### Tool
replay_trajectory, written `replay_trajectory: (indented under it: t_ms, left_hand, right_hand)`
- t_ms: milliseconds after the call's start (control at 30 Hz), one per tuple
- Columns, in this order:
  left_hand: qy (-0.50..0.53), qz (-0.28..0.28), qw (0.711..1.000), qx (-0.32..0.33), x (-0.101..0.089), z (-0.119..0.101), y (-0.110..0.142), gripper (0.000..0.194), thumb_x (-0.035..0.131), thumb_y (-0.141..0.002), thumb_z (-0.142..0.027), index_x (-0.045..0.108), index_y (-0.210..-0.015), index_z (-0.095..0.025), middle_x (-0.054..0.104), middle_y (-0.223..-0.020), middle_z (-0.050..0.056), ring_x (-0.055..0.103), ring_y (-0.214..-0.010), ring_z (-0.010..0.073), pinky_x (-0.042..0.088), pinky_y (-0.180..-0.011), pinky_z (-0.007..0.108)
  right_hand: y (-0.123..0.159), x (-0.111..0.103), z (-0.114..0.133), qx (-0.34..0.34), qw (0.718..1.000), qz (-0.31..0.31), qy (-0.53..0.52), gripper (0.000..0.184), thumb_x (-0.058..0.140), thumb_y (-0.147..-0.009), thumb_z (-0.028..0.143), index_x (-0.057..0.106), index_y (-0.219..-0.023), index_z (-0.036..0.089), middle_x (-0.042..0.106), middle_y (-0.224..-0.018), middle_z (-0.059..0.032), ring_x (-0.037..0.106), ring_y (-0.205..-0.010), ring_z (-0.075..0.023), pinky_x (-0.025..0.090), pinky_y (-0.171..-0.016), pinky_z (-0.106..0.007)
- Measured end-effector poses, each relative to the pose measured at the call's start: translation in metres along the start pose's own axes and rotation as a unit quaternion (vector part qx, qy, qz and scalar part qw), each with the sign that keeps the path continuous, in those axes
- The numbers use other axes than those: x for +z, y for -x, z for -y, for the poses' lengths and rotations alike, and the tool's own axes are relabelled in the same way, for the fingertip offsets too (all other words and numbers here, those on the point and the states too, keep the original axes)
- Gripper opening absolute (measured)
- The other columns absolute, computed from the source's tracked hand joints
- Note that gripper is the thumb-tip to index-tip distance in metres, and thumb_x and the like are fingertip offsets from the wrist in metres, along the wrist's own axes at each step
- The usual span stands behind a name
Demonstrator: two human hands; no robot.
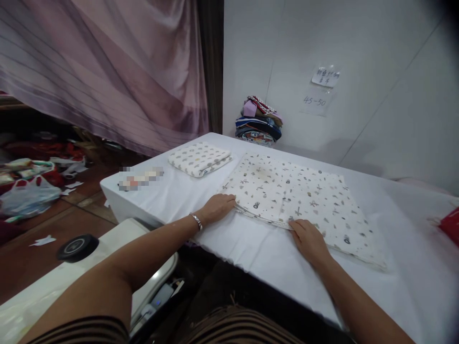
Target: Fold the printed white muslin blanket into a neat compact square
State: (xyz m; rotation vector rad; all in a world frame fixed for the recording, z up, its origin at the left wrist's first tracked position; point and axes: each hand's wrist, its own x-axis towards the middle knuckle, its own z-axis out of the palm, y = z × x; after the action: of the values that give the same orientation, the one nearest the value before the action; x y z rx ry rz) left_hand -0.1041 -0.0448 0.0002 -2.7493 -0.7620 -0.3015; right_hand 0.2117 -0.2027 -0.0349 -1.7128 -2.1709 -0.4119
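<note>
A white cloth (297, 191) with small printed motifs lies folded in flat layers on the white-covered table (247, 248). At its near left corner, my left hand (218, 207), with a silver bracelet at the wrist, has its fingers closed on the edge. Farther along the same near edge, my right hand (309, 239) grips the layers between thumb and fingers. A smaller folded cloth (199, 160) with grey spots rests just beyond the left hand, apart from it.
A pile of folded fabrics (258, 122) stands against the wall behind the table. A blurred-out item (139, 179) lies near the table's left end. A white surface with a black round object (78, 248) is at lower left. A pink curtain (143, 71) hangs behind.
</note>
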Motion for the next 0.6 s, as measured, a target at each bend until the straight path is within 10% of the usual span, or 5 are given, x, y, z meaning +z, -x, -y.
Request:
replay_trajectory:
  t_ms: [600]
  left_hand:
    - [0.07, -0.027, 0.997, 0.016, 0.0, 0.001, 0.016, 0.018, 0.04, -0.092, -0.022, 0.056, -0.098, -0.017, 0.063, -0.095, 0.006, 0.056, -0.09, 0.0167, 0.043, -0.083, 0.031]
  right_hand:
    - [0.002, 0.001, -0.002, -0.001, 1.0, 0.006, -0.012, 0.025, 0.041, -0.091, 0.021, 0.063, -0.102, 0.016, 0.064, -0.098, -0.0098, 0.055, -0.089, -0.0215, 0.046, -0.077, -0.033]
